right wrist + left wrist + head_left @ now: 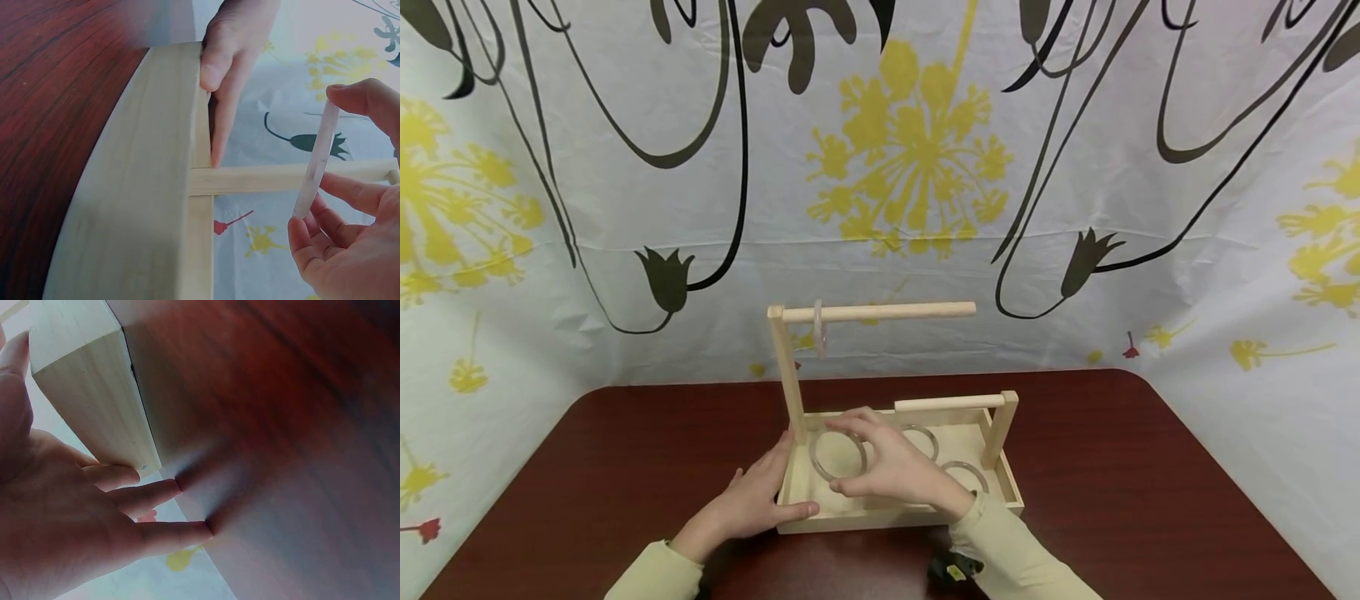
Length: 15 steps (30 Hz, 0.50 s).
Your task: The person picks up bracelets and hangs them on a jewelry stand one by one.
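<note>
My right hand [895, 462] pinches a pale, translucent bangle [317, 159] between thumb and fingertips. In the right wrist view the bangle is held edge-on, clear of the wooden tray [137, 156]. My left hand [748, 500] steadies the tray's left end, thumb over the front edge and fingers along the side. Its outstretched fingers [178, 531] reach the tabletop in the left wrist view. Inside the tray lie two more bangles, a rear bangle [934, 440] and a front bangle [976, 471], partly hidden by my right hand. Another bangle [820, 329] hangs on the tall stand's bar [902, 311].
A shorter post [1000, 429] at the tray's right end carries a lower bar [947, 403] pointing left. The tray stands on a dark red table [1112, 467]. A patterned cloth [880, 200] hangs behind. A dark strapped device [955, 569] is at my right wrist.
</note>
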### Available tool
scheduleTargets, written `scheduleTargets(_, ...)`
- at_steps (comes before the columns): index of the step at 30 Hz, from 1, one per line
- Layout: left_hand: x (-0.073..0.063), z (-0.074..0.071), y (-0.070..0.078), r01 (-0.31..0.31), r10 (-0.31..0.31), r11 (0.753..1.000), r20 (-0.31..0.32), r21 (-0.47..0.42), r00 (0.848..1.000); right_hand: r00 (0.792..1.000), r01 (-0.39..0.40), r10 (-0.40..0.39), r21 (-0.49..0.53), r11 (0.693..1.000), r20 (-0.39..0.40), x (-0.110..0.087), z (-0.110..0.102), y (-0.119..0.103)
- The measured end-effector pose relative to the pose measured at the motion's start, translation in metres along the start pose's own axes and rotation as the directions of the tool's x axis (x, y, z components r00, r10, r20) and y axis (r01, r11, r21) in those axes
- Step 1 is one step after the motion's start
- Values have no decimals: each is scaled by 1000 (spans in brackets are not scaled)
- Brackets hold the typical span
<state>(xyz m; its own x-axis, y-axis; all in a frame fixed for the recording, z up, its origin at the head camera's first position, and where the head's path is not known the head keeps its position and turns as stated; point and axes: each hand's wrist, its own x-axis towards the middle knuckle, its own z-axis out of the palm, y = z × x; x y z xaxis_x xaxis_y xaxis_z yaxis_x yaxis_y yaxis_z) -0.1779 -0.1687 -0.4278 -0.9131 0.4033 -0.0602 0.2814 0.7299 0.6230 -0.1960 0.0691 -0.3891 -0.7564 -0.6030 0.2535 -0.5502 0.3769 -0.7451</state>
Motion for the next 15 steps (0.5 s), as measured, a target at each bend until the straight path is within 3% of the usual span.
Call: scheduleTargets(15, 0, 0, -1, 0, 0, 1000, 3, -4, 1000, 997, 59, -58, 14, 998, -48, -2, -6, -16)
